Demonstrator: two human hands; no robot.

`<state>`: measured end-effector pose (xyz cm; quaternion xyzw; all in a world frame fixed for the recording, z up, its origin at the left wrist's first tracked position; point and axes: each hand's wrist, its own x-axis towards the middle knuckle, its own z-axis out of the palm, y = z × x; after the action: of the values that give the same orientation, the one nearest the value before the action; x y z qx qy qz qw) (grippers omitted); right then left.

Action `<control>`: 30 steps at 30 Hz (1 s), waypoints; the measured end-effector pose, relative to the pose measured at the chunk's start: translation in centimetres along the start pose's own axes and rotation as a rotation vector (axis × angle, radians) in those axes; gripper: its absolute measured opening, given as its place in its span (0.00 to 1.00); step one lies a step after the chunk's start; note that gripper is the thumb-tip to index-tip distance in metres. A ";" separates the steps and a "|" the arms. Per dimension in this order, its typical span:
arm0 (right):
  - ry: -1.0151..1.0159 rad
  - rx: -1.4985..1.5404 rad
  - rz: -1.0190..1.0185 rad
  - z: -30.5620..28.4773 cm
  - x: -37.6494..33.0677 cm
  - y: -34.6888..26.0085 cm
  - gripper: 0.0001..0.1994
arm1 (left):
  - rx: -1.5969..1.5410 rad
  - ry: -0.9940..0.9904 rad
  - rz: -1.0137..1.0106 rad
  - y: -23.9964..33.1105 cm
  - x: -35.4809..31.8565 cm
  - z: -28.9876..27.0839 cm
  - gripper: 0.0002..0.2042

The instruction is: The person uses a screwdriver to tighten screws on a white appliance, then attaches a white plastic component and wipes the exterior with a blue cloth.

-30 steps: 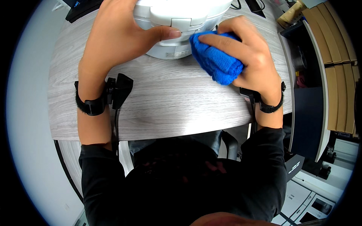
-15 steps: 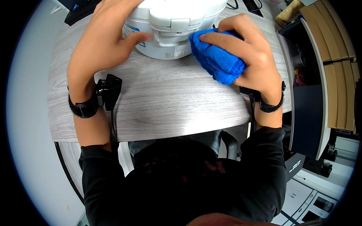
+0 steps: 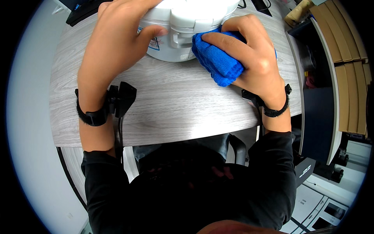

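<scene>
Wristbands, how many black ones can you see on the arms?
2: one wristband on the left arm, near the table edge, and another wristband on the right arm, behind the hand gripping the blue cloth.

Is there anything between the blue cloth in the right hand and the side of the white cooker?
Nothing visible. The right hand presses the blue cloth straight against the white cooker, beside its front latch. The left hand grips the cooker's other side.

- My desk [image 3: 175, 105]: grey wood-grain top, glare patch near front edge, frame centre.
- Pale floor [image 3: 27, 117] down left side.
- Tan shelving [image 3: 343, 50] upper right, dark cabinet [image 3: 315, 113] below it.
- White cabinets [image 3: 323, 206] lower right.
</scene>
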<state>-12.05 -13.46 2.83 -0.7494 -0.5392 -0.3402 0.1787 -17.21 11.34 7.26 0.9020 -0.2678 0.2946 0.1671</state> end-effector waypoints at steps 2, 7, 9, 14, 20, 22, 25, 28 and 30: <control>-0.002 -0.014 0.018 -0.1 -0.1 -0.2 0.25 | 0.044 0.034 -0.034 1.1 0.0 0.3 0.33; -0.025 -0.022 0.032 -0.3 0.3 -1.0 0.26 | 0.126 0.043 -0.127 1.5 0.1 1.5 0.33; -0.015 -0.024 0.052 0.1 0.2 -1.4 0.27 | 0.196 -0.004 -0.205 3.7 0.8 1.4 0.34; -0.025 -0.019 0.066 -0.3 0.1 -1.2 0.26 | 0.155 0.053 -0.146 3.0 0.1 1.4 0.34; -0.012 -0.019 0.027 -1.3 -0.3 0.7 0.23 | 0.091 0.014 -0.111 2.1 0.1 1.0 0.33; -0.020 -0.010 0.007 -2.0 -0.4 1.6 0.23 | 0.112 0.012 -0.130 2.7 0.1 0.8 0.33; -0.003 -0.014 0.008 -3.7 -0.4 2.5 0.24 | 0.132 0.003 -0.153 2.4 0.0 1.0 0.32; 0.037 -0.021 0.041 -4.5 -0.5 3.4 0.24 | 0.140 -0.014 -0.163 1.7 0.2 1.2 0.32; 0.026 0.054 0.018 -3.7 -0.7 3.9 0.25 | 0.112 0.019 -0.148 2.7 0.3 1.0 0.33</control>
<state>-9.72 -17.62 5.34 -0.7448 -0.5389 -0.3333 0.2089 -18.13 8.62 7.01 0.9244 -0.1819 0.3044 0.1403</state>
